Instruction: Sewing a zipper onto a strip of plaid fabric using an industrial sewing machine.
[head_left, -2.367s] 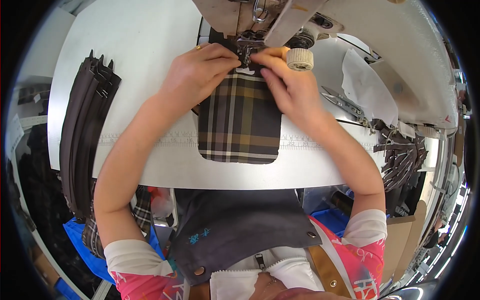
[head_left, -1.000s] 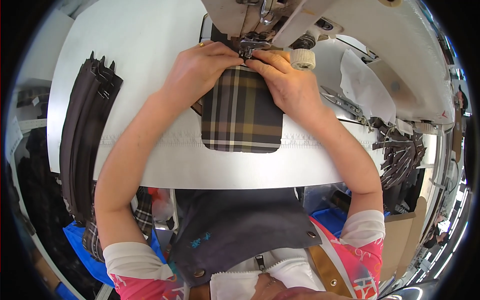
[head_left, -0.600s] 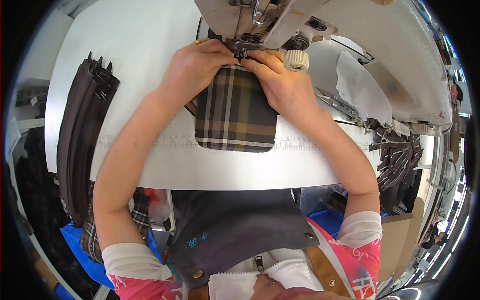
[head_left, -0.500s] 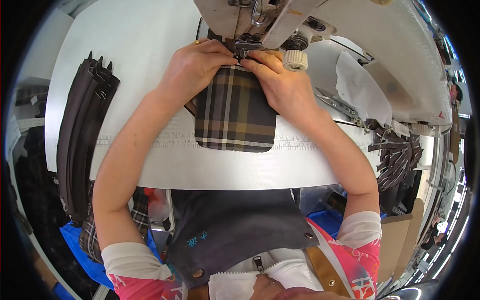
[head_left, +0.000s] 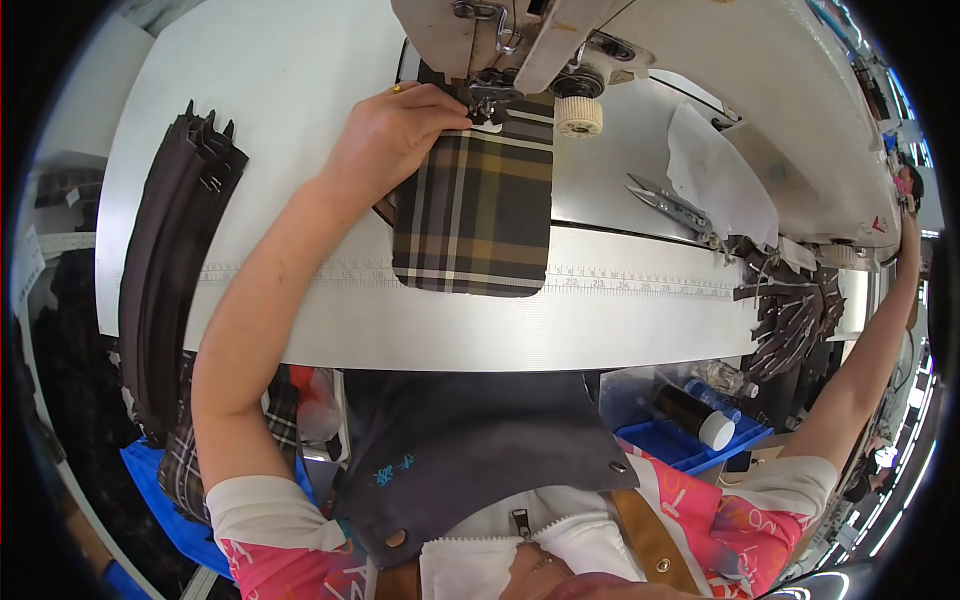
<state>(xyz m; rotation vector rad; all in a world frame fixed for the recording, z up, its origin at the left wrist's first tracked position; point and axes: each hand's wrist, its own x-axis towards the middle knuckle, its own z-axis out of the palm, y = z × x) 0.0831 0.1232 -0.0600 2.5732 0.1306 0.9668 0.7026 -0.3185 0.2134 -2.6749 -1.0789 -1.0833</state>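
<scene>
A plaid fabric piece in dark brown, tan and white lies flat on the sewing machine bed, rounded at its near corners. Its far part runs beneath the presser foot of the sewing machine. My left hand pinches the fabric just left of the foot, fingertips pressed together, a ring on one finger. At the far right, my right hand reaches up beside the machine's right end. Its fingers are too small and hidden at the picture's rim to make out.
Thread snips lie right of the fabric, next to a white sheet. A stack of dark strips hangs over the table's left edge; a tied bundle of dark strips is at right. Below sits a blue tray with a bottle.
My right hand has left the fabric beside the presser foot and swung out to the far right end of the machine. My left hand stays at the foot.
</scene>
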